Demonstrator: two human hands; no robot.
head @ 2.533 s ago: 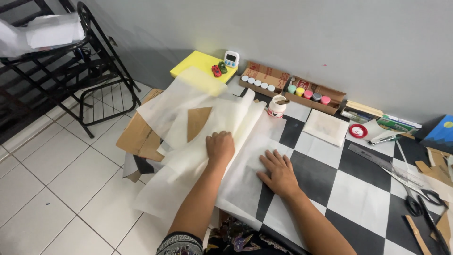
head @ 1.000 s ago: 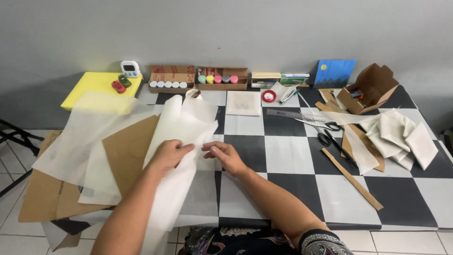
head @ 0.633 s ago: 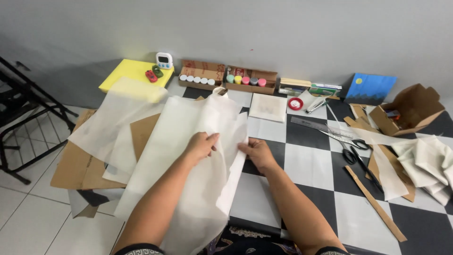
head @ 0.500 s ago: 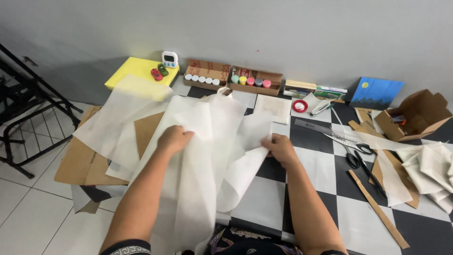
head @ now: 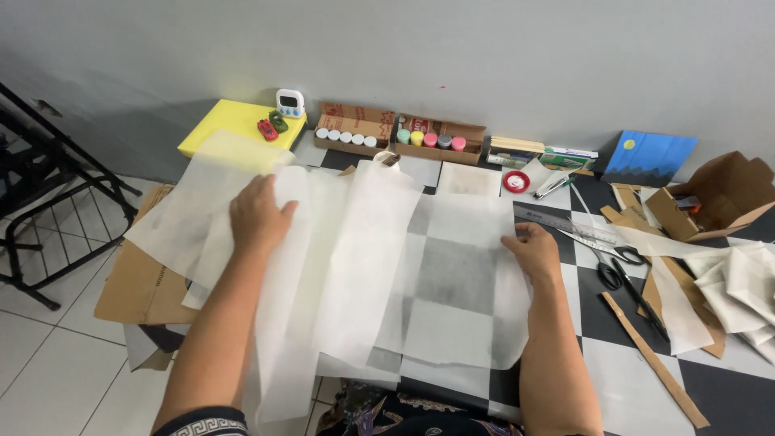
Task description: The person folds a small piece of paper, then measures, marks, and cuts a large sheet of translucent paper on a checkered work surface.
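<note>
Here, a person is spreading a thin, translucent white sheet of paper [head: 452, 282] across a black-and-white checkered mat [head: 601, 323], the squares showing dimly through it. The left hand [head: 258, 216] is lying palm-down with fingers together on the overlapping sheets to the left, seemingly pinning them so they are not sliding. The right hand [head: 531, 249] is resting at the sheet's right edge, its fingers curled loosely onto the paper; whether they are pinching the edge or only pressing it cannot be told. More of the same soft, faintly creased paper is fanning out over flat brown cardboard [head: 137, 274] that is overhanging the tiled floor [head: 56, 355]. Along the grey wall are sitting a yellow block [head: 234, 129], a small white timer [head: 290, 103] and two cardboard trays of little paint pots [head: 428, 139], kept clear of the working area. To the right, a clear ruler [head: 577, 230], black-handled scissors [head: 626, 278] and a long cardboard strip [head: 654, 359] are lying just beside the sheet, with crumpled paper [head: 739, 287] and an open cardboard box [head: 714, 198] beyond.
</note>
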